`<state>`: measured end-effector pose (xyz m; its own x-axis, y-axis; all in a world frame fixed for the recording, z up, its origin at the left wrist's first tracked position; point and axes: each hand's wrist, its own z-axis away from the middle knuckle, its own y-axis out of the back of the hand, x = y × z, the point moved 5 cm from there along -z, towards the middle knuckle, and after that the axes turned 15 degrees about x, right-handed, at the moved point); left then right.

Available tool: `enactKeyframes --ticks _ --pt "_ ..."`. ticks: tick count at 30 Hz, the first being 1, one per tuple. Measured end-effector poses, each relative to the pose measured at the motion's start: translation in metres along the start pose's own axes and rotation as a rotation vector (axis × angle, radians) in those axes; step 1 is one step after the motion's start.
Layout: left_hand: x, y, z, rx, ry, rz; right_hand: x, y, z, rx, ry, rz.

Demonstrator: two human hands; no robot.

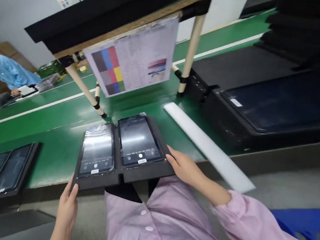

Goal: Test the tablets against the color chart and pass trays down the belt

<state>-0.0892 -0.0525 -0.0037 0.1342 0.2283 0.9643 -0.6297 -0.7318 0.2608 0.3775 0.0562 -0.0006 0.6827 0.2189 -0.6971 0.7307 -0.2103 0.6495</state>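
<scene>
A black tray point(151, 174) bearing two lit tablets point(98, 150) was grasped by the fingers of the left hand point(68, 208) at left and the right hand point(184, 166) at right.

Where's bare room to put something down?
The green table is bare between the left tray and middle tray, with a smaller patch between that and the white strip. It's crowded on the right where the big black tray sits.

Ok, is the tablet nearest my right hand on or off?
On: that tablet shows a lit white circle and small icons beside it.
</scene>
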Motion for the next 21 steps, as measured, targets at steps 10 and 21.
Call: enactKeyframes --ticks 10,21 --pt "0.015 -0.084 0.018 -0.093 -0.444 -0.461 0.071 0.064 -0.025 0.117 -0.124 0.695" --pt "0.084 -0.102 0.070 -0.269 -1.074 -0.806 -0.019 0.047 -0.071 0.008 0.675 0.376"
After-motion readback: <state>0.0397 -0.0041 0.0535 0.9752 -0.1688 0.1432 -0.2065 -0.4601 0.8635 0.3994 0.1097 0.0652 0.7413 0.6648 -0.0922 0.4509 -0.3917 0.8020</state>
